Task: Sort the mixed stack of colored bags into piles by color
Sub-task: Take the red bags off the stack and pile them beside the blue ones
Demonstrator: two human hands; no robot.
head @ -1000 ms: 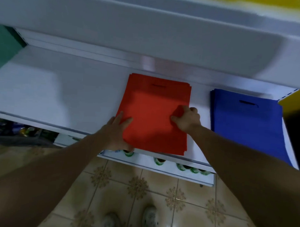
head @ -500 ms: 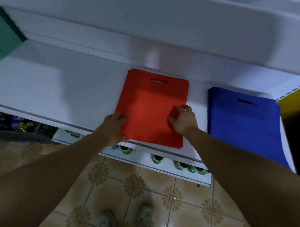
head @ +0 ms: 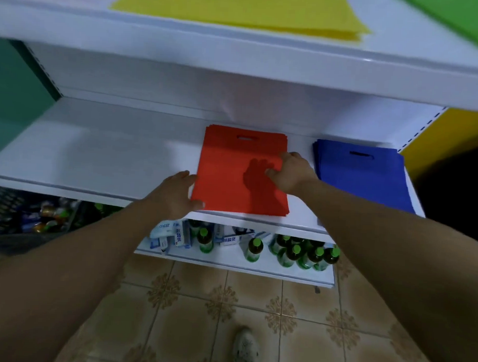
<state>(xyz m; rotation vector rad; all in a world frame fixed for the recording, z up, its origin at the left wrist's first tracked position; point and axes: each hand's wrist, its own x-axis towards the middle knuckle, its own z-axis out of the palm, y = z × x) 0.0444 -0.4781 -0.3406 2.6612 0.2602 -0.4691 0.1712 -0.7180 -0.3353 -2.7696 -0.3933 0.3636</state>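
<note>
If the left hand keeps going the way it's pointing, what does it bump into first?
The pile of red bags. The left hand points toward the pile's left edge and looks just about touching it.

Red bag pile [head: 233, 169] flat on middle shelf; blue pile [head: 360, 179] right; yellow pile [head: 238, 7] above.

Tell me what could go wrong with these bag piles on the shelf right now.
The red pile lies close to the shelf front lip; a nudge from the left hand at its corner might slide bags off. The right hand hangs over its right edge, near the blue pile, so a sweep could skew either stack.
</note>
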